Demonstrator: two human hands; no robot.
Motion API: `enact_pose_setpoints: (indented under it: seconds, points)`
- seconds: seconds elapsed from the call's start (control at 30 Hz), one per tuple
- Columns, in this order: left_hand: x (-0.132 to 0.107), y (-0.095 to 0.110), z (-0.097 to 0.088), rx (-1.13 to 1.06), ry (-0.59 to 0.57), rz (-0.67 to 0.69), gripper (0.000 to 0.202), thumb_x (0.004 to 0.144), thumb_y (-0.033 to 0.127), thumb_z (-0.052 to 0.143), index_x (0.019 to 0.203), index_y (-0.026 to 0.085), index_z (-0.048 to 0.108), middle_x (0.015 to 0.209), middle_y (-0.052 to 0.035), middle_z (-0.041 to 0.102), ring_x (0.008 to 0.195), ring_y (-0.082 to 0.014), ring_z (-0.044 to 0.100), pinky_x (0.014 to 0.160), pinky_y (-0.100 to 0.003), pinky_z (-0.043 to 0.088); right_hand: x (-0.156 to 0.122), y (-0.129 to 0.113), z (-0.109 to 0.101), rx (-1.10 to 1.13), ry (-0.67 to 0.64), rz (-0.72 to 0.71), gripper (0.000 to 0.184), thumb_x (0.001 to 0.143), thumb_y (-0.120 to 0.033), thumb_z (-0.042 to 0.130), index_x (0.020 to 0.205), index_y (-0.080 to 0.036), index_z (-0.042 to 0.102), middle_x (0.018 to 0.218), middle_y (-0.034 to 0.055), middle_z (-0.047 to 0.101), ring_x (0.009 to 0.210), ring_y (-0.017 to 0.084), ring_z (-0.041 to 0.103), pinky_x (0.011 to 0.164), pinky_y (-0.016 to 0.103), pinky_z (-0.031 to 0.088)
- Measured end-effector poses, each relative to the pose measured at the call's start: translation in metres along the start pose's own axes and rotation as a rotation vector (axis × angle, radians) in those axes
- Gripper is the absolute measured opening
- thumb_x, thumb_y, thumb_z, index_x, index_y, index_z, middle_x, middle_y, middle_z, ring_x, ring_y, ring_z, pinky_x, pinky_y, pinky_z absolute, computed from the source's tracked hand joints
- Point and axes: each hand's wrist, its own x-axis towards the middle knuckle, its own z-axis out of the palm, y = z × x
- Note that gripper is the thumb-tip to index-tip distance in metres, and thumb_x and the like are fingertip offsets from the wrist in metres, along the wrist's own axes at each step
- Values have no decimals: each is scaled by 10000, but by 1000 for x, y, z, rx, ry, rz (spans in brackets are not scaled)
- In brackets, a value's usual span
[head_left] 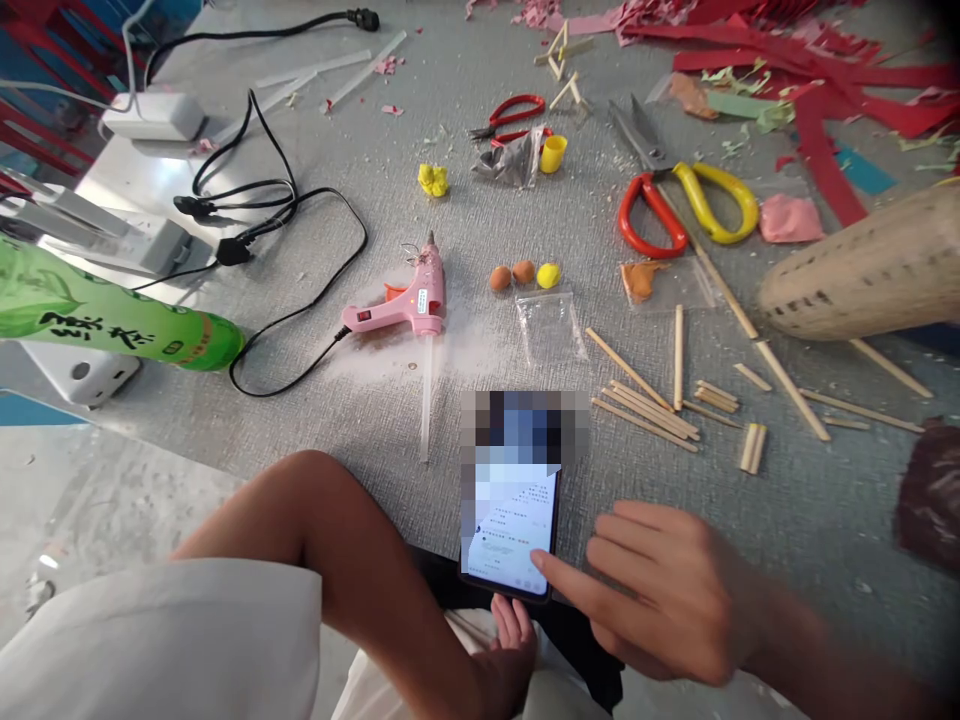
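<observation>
The left arm comes in from the lower left, bare below a short white sleeve, bent sharply at the elbow so the forearm runs down and to the right. The left hand (512,640) sits low near the bottom edge, fingers curled upward; how tightly they close is hard to tell, since the forearm hides most of the palm. The right hand (660,600) enters from the lower right, palm down, index finger stretched out to the left, the other fingers loosely folded alongside.
</observation>
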Motion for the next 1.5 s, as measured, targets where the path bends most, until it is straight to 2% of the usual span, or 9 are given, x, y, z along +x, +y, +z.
enact_pose_setpoints:
  seconds: [0.1, 0.2, 0.37, 0.6, 0.73, 0.97, 1.17, 1.37, 1.5]
  points:
    - [-13, 1, 9, -180, 164, -150, 233, 684, 106, 304, 639, 186, 519, 829, -89, 595, 688, -161, 685, 677, -333, 601, 3, 1, 8, 48, -36, 24, 331, 959, -186, 410, 1170, -148, 662, 616, -16, 528, 548, 171, 434, 542, 354, 246]
    - [-24, 4, 18, -280, 231, -219, 201, 683, 171, 335, 696, 185, 535, 832, -95, 601, 666, -189, 677, 636, -367, 596, 4, -2, 11, 57, -72, 31, 363, 959, -190, 395, 1222, -155, 643, 633, -21, 541, 557, 169, 438, 557, 348, 243]
    - [-32, 6, 25, -332, 273, -278, 194, 674, 180, 359, 717, 178, 549, 780, -80, 580, 603, -202, 650, 601, -370, 580, 5, -2, 14, 60, -114, 77, 425, 920, -173, 394, 1291, -156, 600, 676, -15, 554, 575, 174, 432, 568, 345, 244]
    - [-45, 7, 35, -321, 292, -276, 196, 669, 174, 354, 736, 201, 536, 827, -57, 583, 582, -177, 625, 578, -345, 557, 5, -4, 17, 41, -163, 127, 502, 897, -172, 440, 1383, -120, 552, 714, -5, 580, 604, 165, 465, 570, 344, 269]
    - [-61, 9, 45, -311, 308, -257, 159, 672, 208, 365, 742, 206, 508, 827, -62, 581, 581, -181, 619, 568, -358, 561, 5, -4, 17, 37, -141, 102, 497, 883, -167, 446, 1361, -102, 562, 695, -5, 568, 598, 166, 465, 566, 344, 264]
    - [-82, 11, 59, -310, 343, -258, 264, 650, 199, 352, 877, 203, 486, 840, -60, 563, 540, -174, 593, 523, -344, 542, 1, -1, 11, 65, -98, 59, 415, 854, -145, 426, 1217, -138, 624, 641, -16, 517, 561, 173, 407, 561, 346, 215]
    - [-77, 9, 57, -301, 333, -248, 240, 670, 168, 331, 826, 204, 509, 815, -56, 575, 535, -173, 606, 537, -342, 553, 1, -1, 11, 76, -72, 59, 360, 821, -147, 416, 1096, -162, 648, 617, -14, 497, 552, 172, 378, 559, 346, 191]
    - [-58, 7, 45, -307, 313, -255, 187, 666, 173, 345, 734, 195, 517, 765, -59, 589, 525, -177, 618, 546, -345, 563, 0, 6, 5, -23, -28, 139, 363, 861, -95, 428, 1150, -119, 647, 629, -9, 525, 590, 161, 431, 575, 336, 263]
    - [-45, 5, 35, -339, 279, -264, 219, 655, 156, 346, 717, 181, 555, 737, -68, 615, 540, -193, 645, 571, -355, 577, -5, 13, 5, -35, 40, 150, 371, 861, -84, 433, 1166, -102, 643, 631, -6, 516, 592, 163, 398, 579, 336, 254]
